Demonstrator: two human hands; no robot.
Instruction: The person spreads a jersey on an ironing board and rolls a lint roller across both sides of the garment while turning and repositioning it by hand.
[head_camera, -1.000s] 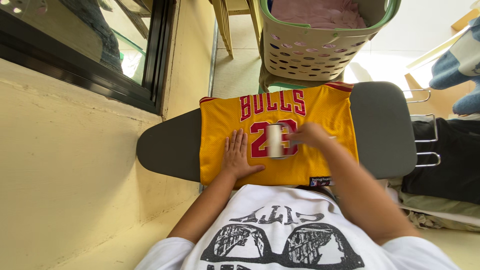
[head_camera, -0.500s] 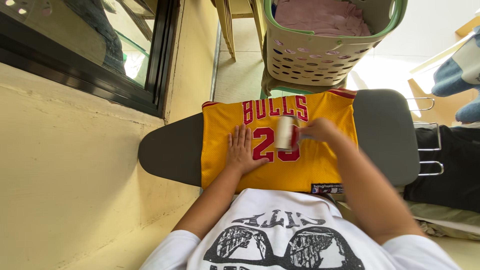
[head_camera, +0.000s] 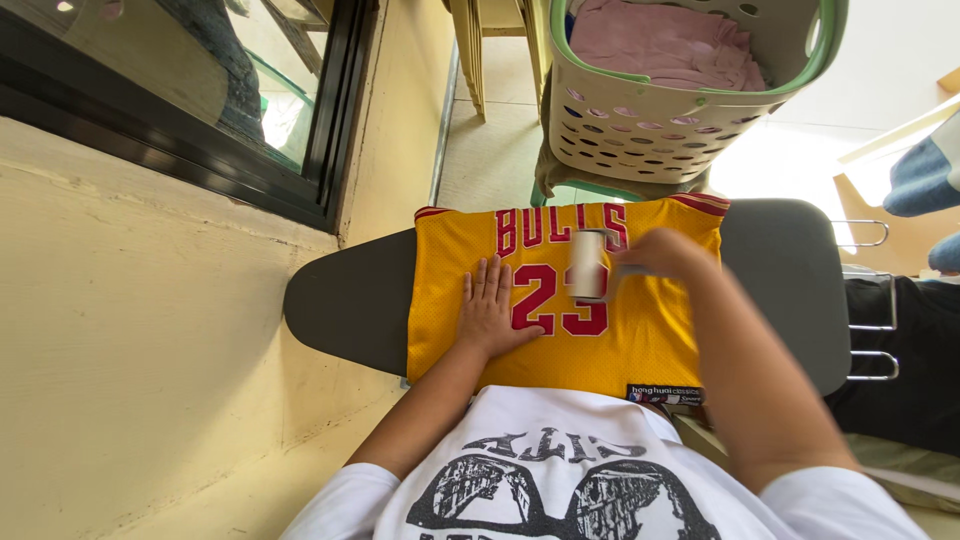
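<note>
Yellow jersey (head_camera: 600, 340) lies flat across the middle of the grey ironing board (head_camera: 345, 305). Left hand (head_camera: 492, 312) pressed open on it, fingers spread. Right hand (head_camera: 668, 254) grips a white lint roller (head_camera: 587, 264) resting on the jersey's chest, towards the board's far edge.

Shirt: a white short-sleeved T-shirt (head_camera: 600, 470), plain cotton by the look of it.
Print: a large black graphic across the chest, a pair of rounded glasses shapes filled with a fine line pattern, with black block lettering above them.
Sleeves: short and white, ending on the upper arms; both forearms are bare below them.
Left hand (head_camera: 492, 312): bare, no ring, watch or band to be seen.
Right hand (head_camera: 668, 256): bare too, slightly blurred; no glove or jewellery shows on the wrist.
</note>
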